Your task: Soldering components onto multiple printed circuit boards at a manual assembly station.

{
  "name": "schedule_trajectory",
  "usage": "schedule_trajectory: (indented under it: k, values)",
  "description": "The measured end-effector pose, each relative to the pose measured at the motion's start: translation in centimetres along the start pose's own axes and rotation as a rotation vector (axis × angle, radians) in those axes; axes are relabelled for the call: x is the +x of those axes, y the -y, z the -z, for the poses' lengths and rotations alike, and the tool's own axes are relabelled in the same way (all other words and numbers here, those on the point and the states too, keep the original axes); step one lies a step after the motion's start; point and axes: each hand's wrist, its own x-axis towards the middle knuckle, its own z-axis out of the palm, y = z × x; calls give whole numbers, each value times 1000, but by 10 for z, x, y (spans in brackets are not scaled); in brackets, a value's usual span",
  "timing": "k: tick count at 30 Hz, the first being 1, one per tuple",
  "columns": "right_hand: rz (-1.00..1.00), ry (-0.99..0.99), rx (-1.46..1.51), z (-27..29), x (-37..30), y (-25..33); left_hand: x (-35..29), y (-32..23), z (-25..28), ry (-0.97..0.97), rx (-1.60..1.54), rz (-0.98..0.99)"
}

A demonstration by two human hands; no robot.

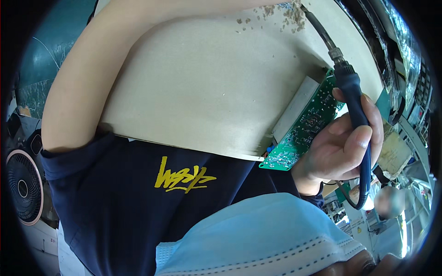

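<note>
Clearly, the right hand (344, 149) curls round a soldering iron (352, 89) beside a circuit board (304, 133) at the tabletop's (202, 92) near edge, while the left hand's grip I cannot tell.

The left forearm (138, 20) passed out at the upper edge of view; the left hand itself could not be inspected. Brown crumbs (293, 16) were cut off there, and contact between them and the tip of the soldering iron (352, 92) could not be confirmed. The right hand (341, 148) concealed part of the iron's handle and part of the green circuit board (301, 131), whose solder joints were too small to assess. A background person's head (390, 202) appeared blurred.
</note>
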Motion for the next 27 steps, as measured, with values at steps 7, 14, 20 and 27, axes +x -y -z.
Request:
schedule_trajectory:
  k: [7,14,20,27]
  values:
    - [50,54,-81,1,2,-2,-3,1,-19,-173,11,-81]
    - [91,49,-69,-5,2,-1,-6,3,-17,-124,84,-112]
    - [22,110,-83,-1,1,2,-5,3,-15,-153,135,-164]
    - [26,102,-102,-1,0,0,-6,4,-19,-138,144,-156]
